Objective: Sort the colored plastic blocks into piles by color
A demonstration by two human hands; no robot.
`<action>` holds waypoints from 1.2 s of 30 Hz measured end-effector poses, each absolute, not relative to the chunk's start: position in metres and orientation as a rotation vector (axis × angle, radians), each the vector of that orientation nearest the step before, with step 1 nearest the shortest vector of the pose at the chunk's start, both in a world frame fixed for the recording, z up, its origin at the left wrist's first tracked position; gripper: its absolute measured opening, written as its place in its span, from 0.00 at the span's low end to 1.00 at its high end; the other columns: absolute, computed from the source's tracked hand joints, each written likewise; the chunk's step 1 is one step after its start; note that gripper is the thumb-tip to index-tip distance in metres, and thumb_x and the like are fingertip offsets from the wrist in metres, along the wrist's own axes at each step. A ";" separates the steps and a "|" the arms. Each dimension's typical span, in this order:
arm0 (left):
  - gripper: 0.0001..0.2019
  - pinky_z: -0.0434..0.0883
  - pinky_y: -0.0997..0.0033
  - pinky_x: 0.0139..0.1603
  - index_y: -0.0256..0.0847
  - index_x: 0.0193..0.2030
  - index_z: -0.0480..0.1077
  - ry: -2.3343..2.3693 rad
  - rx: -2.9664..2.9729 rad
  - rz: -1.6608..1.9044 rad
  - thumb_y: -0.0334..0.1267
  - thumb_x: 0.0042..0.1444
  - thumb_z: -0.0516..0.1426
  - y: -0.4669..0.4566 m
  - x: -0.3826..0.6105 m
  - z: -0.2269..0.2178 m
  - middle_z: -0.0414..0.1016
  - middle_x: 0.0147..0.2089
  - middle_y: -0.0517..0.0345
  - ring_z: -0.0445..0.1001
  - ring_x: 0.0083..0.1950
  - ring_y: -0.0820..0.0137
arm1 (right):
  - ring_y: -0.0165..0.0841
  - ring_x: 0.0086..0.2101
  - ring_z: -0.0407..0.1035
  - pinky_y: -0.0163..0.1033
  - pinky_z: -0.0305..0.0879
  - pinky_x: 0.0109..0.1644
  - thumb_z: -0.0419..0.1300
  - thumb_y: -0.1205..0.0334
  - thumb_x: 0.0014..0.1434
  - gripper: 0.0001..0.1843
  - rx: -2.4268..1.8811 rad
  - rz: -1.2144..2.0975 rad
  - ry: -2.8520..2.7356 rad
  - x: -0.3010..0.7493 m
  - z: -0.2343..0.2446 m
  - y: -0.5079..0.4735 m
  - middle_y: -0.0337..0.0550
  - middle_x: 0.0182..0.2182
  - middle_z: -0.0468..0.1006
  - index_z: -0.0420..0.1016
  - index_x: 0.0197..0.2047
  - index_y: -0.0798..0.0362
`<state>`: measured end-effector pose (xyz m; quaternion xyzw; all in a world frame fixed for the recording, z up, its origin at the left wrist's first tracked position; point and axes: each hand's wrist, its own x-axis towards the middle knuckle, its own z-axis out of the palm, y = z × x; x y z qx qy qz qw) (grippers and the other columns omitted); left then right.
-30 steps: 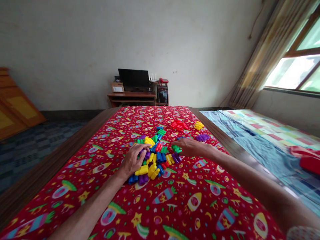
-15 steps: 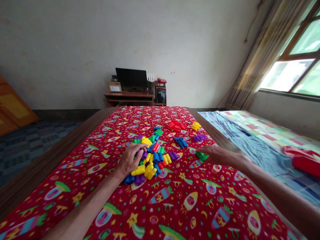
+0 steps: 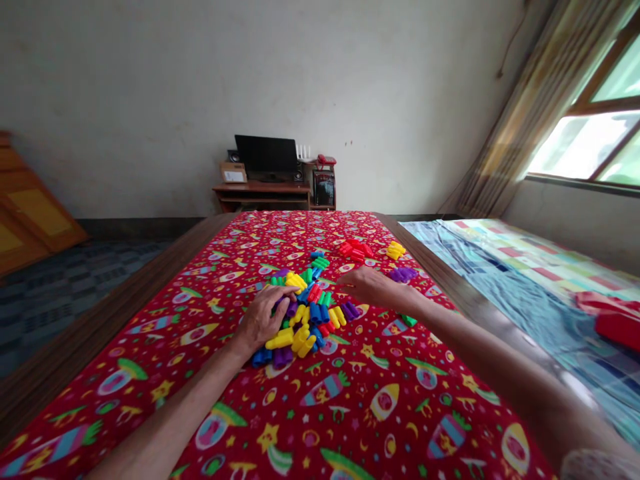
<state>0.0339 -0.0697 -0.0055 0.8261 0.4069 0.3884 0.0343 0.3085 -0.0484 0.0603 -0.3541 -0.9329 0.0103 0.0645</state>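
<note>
A mixed pile of plastic bullet-shaped building blocks (image 3: 301,341) in yellow, blue, purple, red and green lies mid-table. My left hand (image 3: 267,315) rests on the pile's left side, fingers stretched over it and thumb apart, beside a purple block (image 3: 291,308). Just right of the pile, my right hand (image 3: 369,285) hovers with fingers stretched out and nothing visible in them. It covers the spot of the blue group. Beyond it lie red blocks (image 3: 356,251), yellow blocks (image 3: 395,250) and purple blocks (image 3: 403,274). Green blocks (image 3: 409,321) are mostly hidden by my right forearm.
A red patterned cloth (image 3: 320,413) covers the table, whose dark wooden edge (image 3: 425,257) shows on both sides. A bed (image 3: 505,267) with a red item on it stands at right. A desk (image 3: 265,190) with a monitor stands at the far wall.
My right hand has left the green blocks at right and moved left towards the pile, now covering the blue group. My left hand stays on the pile. The view has shifted slightly.
</note>
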 end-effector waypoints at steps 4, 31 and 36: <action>0.17 0.70 0.62 0.51 0.39 0.46 0.71 1.241 2.557 1.207 0.42 0.64 0.45 -0.069 0.033 -0.007 0.78 0.39 0.51 0.74 0.44 0.63 | 0.29 0.31 0.67 0.32 0.60 0.35 0.64 0.62 0.56 0.10 -1.019 0.086 -2.870 0.267 0.043 -0.026 0.45 0.32 0.78 0.78 0.40 0.59; 0.16 0.69 0.62 0.52 0.41 0.47 0.71 1.260 2.517 1.173 0.42 0.63 0.45 -0.069 0.034 -0.007 0.77 0.37 0.54 0.74 0.43 0.63 | 0.31 0.27 0.71 0.33 0.62 0.33 0.49 0.53 0.66 0.20 -1.366 0.234 -2.421 0.422 0.035 -0.084 0.45 0.28 0.80 0.80 0.43 0.54; 0.16 0.69 0.62 0.52 0.41 0.47 0.71 1.248 2.514 1.192 0.42 0.63 0.45 -0.068 0.033 -0.009 0.77 0.37 0.53 0.74 0.43 0.63 | 0.28 0.24 0.66 0.32 0.57 0.30 0.48 0.57 0.66 0.19 -1.207 0.191 -2.485 0.375 0.056 -0.070 0.44 0.26 0.78 0.78 0.38 0.56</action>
